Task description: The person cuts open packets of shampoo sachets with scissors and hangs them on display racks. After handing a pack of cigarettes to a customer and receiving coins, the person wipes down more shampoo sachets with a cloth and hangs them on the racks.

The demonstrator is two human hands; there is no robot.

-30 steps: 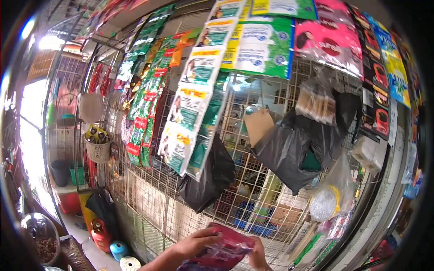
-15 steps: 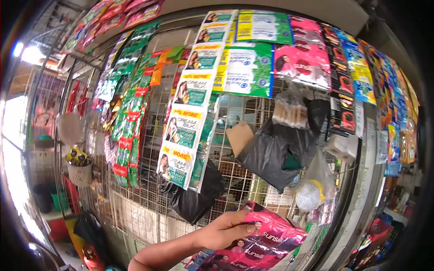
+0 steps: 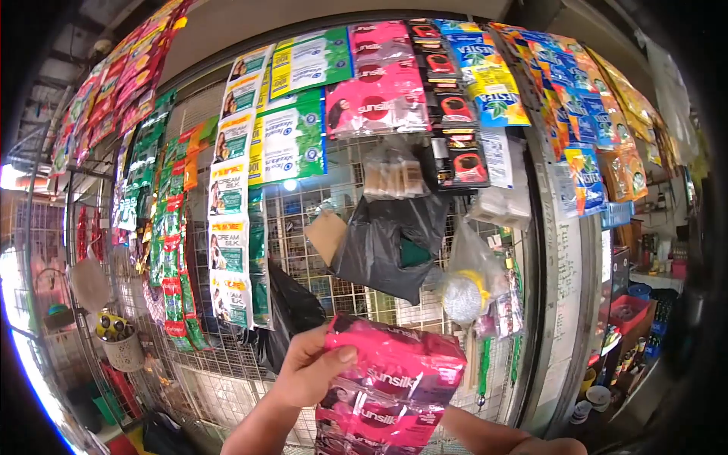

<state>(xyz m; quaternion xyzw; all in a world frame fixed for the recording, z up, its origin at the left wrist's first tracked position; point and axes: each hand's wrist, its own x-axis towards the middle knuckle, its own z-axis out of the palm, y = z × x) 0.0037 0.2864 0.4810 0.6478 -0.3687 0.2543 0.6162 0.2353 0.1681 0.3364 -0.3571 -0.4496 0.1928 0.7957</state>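
The sachet strip (image 3: 387, 394), pink and marked "sunsilk", hangs low in the middle of the view, in front of the wire grille (image 3: 227, 379). The left hand (image 3: 307, 371) grips its upper left corner, thumb pressed on the front and fingers (image 3: 303, 341) curled behind. The right forearm comes in from the lower right and passes behind the strip; the right hand is hidden, so I cannot tell how its fingers are set. On the grille above hang more pink sachets (image 3: 375, 106), green sachets (image 3: 288, 140), a column of Cream Silk sachets (image 3: 227, 227), a black bag (image 3: 387, 239) and a clear bag with a scrubber (image 3: 464, 296).
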